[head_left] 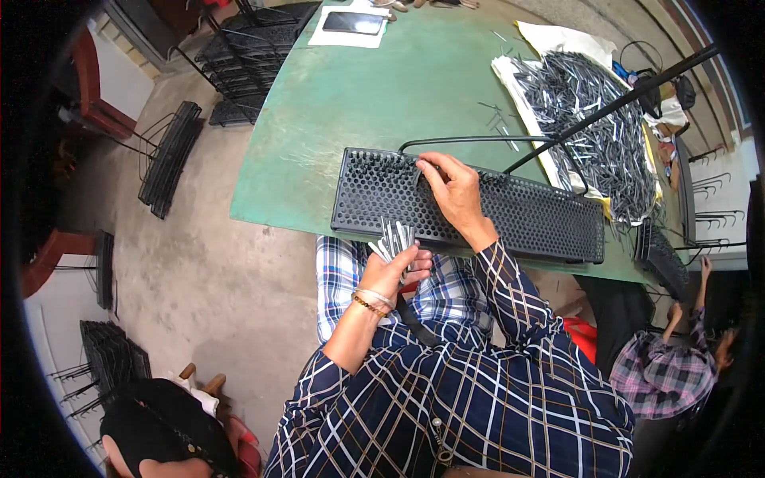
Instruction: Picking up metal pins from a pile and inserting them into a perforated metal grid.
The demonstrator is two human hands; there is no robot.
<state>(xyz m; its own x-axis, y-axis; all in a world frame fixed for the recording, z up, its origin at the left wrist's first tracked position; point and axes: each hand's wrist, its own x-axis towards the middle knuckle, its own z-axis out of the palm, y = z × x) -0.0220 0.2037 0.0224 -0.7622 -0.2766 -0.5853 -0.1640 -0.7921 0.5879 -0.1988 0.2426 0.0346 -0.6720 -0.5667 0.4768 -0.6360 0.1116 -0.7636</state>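
Observation:
A long black rack point(534, 217) with rows of round holes lies along the near edge of the green table. Below its left part, my left hand point(392, 275) is closed around a bundle of thin grey sticks point(394, 239), their ends pointing up and away. My right hand point(456, 195) rests over the rack's left half, thumb and forefinger pinched together at the holes. Whatever lies between those fingertips is too small or hidden to make out. At the rack's far left corner, several holes seem to have dark pieces standing in them.
A big heap of the same sticks point(586, 119) lies on a white sack at the right, with some loose beyond the rack. A phone point(352, 23) lies on white paper at the far left. Racks point(170, 159) stand on the floor. Other people sit at left and right.

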